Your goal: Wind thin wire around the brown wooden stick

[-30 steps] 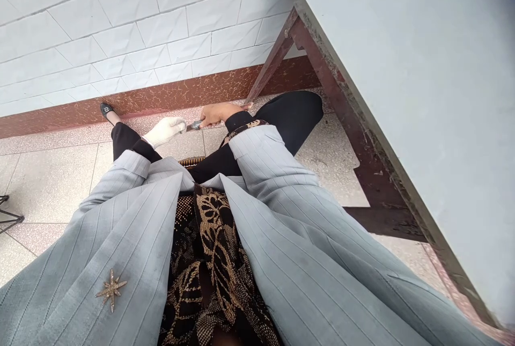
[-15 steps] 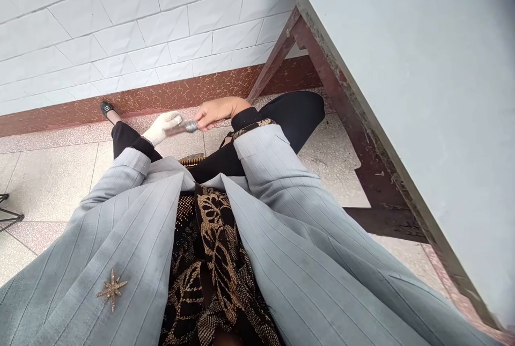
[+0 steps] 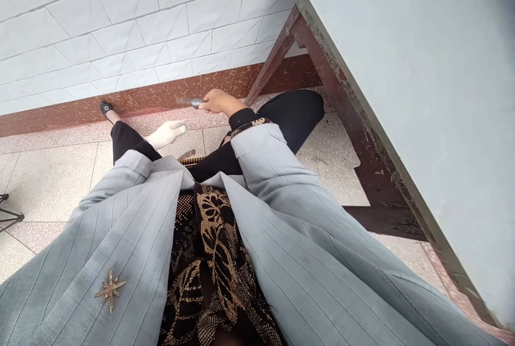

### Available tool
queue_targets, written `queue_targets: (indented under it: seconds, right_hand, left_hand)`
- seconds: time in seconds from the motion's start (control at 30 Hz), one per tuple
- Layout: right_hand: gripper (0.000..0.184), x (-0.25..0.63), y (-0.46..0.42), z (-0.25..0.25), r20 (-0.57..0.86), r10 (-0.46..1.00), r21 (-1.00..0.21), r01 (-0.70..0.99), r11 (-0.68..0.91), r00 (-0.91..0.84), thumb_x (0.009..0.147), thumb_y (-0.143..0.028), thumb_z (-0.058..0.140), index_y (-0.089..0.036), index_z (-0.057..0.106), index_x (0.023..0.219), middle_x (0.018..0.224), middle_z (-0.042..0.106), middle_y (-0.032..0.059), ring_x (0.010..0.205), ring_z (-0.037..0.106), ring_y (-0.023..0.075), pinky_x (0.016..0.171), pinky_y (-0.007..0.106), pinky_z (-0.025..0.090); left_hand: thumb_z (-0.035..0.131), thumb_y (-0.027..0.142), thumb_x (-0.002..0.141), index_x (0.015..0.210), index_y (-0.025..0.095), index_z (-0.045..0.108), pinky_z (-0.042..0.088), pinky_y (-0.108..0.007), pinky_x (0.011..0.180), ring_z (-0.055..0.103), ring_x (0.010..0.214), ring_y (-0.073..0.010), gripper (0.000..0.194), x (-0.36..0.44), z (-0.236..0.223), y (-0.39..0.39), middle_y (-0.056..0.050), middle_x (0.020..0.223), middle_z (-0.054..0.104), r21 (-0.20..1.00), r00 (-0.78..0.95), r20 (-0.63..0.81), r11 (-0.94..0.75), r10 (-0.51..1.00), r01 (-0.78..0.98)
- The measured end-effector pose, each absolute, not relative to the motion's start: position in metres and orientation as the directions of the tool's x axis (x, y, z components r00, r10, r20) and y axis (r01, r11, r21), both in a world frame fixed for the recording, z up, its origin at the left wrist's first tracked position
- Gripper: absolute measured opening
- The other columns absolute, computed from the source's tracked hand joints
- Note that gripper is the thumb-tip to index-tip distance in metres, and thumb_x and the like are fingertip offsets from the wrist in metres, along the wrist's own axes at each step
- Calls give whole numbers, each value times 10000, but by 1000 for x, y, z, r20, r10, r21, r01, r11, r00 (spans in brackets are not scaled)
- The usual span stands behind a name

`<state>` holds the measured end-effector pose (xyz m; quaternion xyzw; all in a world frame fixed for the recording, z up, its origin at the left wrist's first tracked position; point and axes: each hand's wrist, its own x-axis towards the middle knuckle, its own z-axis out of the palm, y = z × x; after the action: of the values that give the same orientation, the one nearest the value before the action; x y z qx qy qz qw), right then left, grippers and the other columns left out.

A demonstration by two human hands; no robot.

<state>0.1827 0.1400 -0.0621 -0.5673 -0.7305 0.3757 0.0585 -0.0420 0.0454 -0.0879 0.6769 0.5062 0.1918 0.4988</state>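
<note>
My right hand point(image 3: 219, 101) is bare and closed around the handle of a knife-like tool. Shiny wire or coil point(image 3: 197, 103) wraps the handle, and a dull, flat blade point(image 3: 185, 101) points left, slightly blurred. Lower and to the left, my left hand point(image 3: 166, 133) wears a white glove, its fingers pressed together. A small greyish bit shows at its fingertips, too small to name. The blade is apart from the glove. Below the glove, between my legs, a brown stick-like piece point(image 3: 187, 154) lies above a patterned dark edge point(image 3: 192, 161).
A pale tabletop point(image 3: 422, 94) on a dark red frame point(image 3: 330, 78) rises close on my right. Ahead is a white tiled wall point(image 3: 169, 24) with a brown skirting point(image 3: 153, 95). Thin black metal legs point(image 3: 12, 217) stand on the floor at far left.
My right hand has lifted the tool up and away from the gloved hand, where the blade was beside its fingers. My left hand has moved slightly down.
</note>
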Motion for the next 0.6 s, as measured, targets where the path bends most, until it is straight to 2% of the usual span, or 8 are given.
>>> queue_targets:
  seconds: [0.1,0.17,0.27,0.4,0.5,0.6]
  right_hand:
    - [222,181,137,-63,-426,805,-441,872,215,-414,979,-295,691,-110,762,879,660,619,48,617,538,129,597,281,411]
    - [217,180,136,-66,-509,724,-411,870,271,-466,972,-286,701,-118,759,847,627,602,30,585,514,120,590,278,400]
    - [205,179,134,-71,-637,551,-468,838,281,-540,951,-286,740,-116,749,835,642,609,2,549,470,91,595,261,389]
    - [362,178,126,-65,-704,370,-547,796,261,-606,864,-442,841,-92,750,836,674,629,4,574,486,82,628,252,383]
    - [394,183,122,-52,-652,295,-640,715,281,-699,865,-489,831,-101,760,867,687,637,6,617,522,91,651,239,399]
    - [362,193,123,-44,-464,385,-776,576,259,-798,901,-495,791,-134,771,923,765,680,18,658,560,101,681,241,431]
  left_hand:
    - [612,389,955,829,172,637,266,-243,472,352,468,-81,252,-41,-83,47,49,571,436,844,376,-226,-12,899,536]
    - [593,373,948,811,171,632,263,-250,496,351,487,-87,247,-41,-80,48,48,571,432,832,361,-196,-41,912,554]
    - [567,331,936,779,167,608,294,-260,547,370,546,-98,230,-39,-73,50,36,598,457,812,363,-136,-106,922,575]
    - [577,299,927,790,164,583,322,-261,585,396,589,-102,193,-41,-63,56,34,625,469,802,376,-87,-159,923,576]
    - [603,331,942,838,163,595,310,-255,556,385,548,-95,198,-44,-62,59,45,603,454,835,352,-101,-114,931,539]
    - [648,400,953,885,169,604,302,-246,520,380,508,-88,245,-43,-70,59,48,585,460,901,320,-131,-21,938,432]
